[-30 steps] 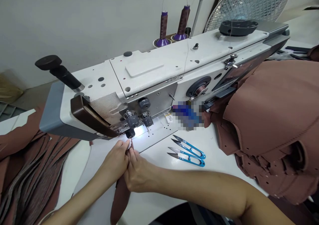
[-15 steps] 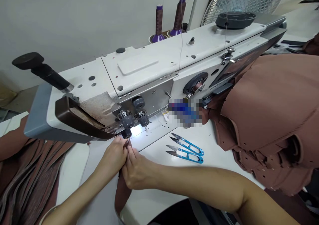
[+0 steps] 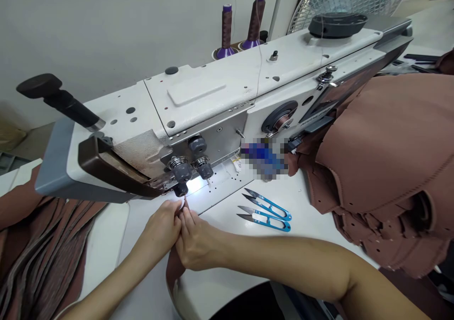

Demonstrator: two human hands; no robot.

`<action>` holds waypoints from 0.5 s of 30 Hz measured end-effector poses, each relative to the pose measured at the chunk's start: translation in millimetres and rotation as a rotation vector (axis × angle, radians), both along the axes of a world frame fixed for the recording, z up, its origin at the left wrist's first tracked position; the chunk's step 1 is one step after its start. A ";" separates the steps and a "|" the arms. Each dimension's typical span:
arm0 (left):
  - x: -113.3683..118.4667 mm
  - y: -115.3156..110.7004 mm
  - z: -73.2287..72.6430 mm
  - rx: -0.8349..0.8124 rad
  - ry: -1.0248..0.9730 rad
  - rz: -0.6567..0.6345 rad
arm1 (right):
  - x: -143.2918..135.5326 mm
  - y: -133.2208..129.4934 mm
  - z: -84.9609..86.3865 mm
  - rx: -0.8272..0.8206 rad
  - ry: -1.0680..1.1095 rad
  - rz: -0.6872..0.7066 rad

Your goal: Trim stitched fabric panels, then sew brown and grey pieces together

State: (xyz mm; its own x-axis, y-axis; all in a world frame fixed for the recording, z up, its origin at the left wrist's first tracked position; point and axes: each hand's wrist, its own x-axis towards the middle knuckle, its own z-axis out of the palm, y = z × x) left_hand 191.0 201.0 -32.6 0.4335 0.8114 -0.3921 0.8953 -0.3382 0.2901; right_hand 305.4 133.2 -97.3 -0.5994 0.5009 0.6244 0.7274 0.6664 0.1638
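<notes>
A reddish-brown leather strip (image 3: 175, 266) hangs in a curve below my two hands, its upper end reaching up under the head of a white sewing machine (image 3: 213, 93). My left hand (image 3: 163, 225) is closed on the strip's edge, just in front of the lit needle area. Pressed against it, my right hand (image 3: 195, 239) grips the same strip from the right, fingers together and pointing up. The needle and presser foot are mostly hidden by the dark tension knobs (image 3: 181, 171).
Two blue thread snips (image 3: 271, 220) lie right of my right hand. Brown leather pieces (image 3: 390, 150) are heaped at the right, with more strips (image 3: 46, 244) at the left. Two brown thread spools (image 3: 226, 29) and a fan (image 3: 319, 3) stand behind the machine.
My left hand has drawn back slightly from the needle area, and more of the strip's narrow upper end shows. My right hand keeps its hold. The view has shifted a little.
</notes>
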 end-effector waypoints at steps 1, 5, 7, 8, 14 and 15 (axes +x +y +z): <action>1.1 1.8 -0.3 0.000 -0.003 -0.003 | 0.5 0.9 0.2 -0.007 -0.003 -0.004; 0.7 7.5 -4.0 0.029 -0.054 -0.018 | 2.4 3.6 1.0 -0.003 -0.008 -0.030; -1.5 8.4 -8.2 0.065 -0.088 -0.010 | 2.9 4.6 0.9 0.000 -0.027 -0.034; -2.9 8.4 -11.1 0.088 -0.108 0.002 | 3.1 5.0 0.7 0.000 -0.037 -0.038; -14.5 9.0 -31.9 0.212 -0.177 0.092 | 4.6 7.5 4.9 -0.046 -0.024 -0.037; -16.7 10.1 -33.0 0.204 -0.178 0.093 | 5.3 7.8 6.2 -0.064 -0.015 -0.032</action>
